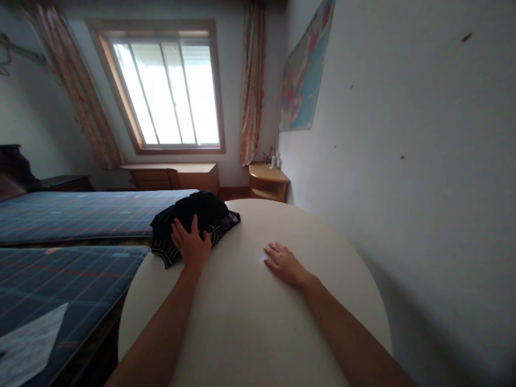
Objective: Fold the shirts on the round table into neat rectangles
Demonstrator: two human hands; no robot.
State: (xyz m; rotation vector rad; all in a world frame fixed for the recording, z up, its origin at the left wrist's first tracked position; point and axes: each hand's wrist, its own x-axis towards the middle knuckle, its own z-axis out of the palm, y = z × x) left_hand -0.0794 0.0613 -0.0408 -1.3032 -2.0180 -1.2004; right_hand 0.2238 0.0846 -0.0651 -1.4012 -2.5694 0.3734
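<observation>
A crumpled black garment (201, 207) with thin white stripes along its near edge lies at the far left of the round white table (250, 322). My left hand (192, 244) rests on its near side, fingers spread and not wrapped round the cloth. To the right, my right hand (284, 263) lies palm down on the bare tabletop, fingers stretched out and holding nothing. A gap of tabletop separates it from the garment. What lies under the garment's folds is hidden.
Two beds with blue plaid covers (80, 215) stand left of the table; a sheet of paper (34, 344) lies on the nearer one. A white wall (423, 204) runs close along the right. Behind are a wooden desk (197, 171) and a corner shelf (268, 173).
</observation>
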